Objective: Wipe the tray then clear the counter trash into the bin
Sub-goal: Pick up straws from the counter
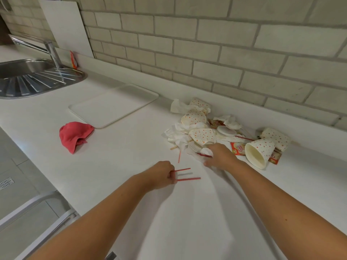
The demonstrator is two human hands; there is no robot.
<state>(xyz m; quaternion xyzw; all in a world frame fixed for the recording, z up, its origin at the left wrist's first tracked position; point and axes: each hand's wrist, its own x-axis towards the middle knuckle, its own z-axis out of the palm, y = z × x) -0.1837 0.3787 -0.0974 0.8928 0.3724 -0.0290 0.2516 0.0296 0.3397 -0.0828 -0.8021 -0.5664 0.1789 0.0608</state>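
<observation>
A white tray (112, 106) lies flat on the white counter, with a crumpled red cloth (75, 135) just left of its near corner. To the right sits a pile of trash: dotted paper cups (260, 152), crumpled napkins (178, 136), sachets (238, 148) and a loose red straw (179, 156). My left hand (161, 174) is closed on two red straws (185, 174) that stick out to the right. My right hand (219, 155) presses on a white napkin (205, 152) and a red straw at the pile's near edge.
A steel sink (33, 77) with a tap (50, 51) sits at the far left. A white board (65, 27) leans on the tiled wall, with a small orange packet (73, 60) beside it. The counter's front edge runs along the lower left, with floor below.
</observation>
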